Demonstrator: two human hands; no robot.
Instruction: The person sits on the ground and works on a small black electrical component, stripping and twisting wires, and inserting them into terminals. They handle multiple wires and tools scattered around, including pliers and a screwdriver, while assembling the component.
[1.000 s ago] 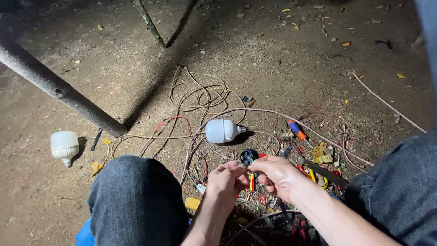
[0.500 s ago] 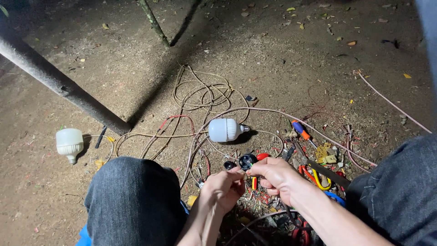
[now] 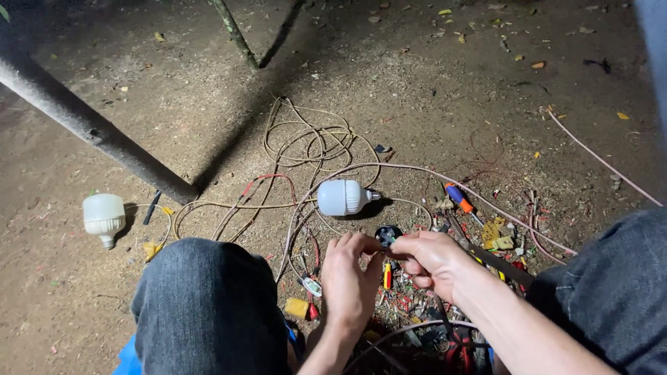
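Note:
My left hand (image 3: 349, 278) and my right hand (image 3: 432, 257) meet low in the middle, above the dirt ground. Both pinch a small black round part (image 3: 387, 235) and a thin wire between their fingertips. A white bulb (image 3: 342, 197) lies on its side just beyond the hands, amid a tangle of loose wires (image 3: 306, 146). A small yellow and red tool (image 3: 388, 275) lies between the hands on the ground.
A second white bulb (image 3: 103, 217) lies at the left. A grey pole (image 3: 83, 123) slants across the upper left. A screwdriver with a blue and orange handle (image 3: 459, 198) lies right of the hands. My knees in jeans (image 3: 208, 305) frame the hands.
The view has shifted slightly. My hands have stayed together on the small black part, with the fingers working closer around it.

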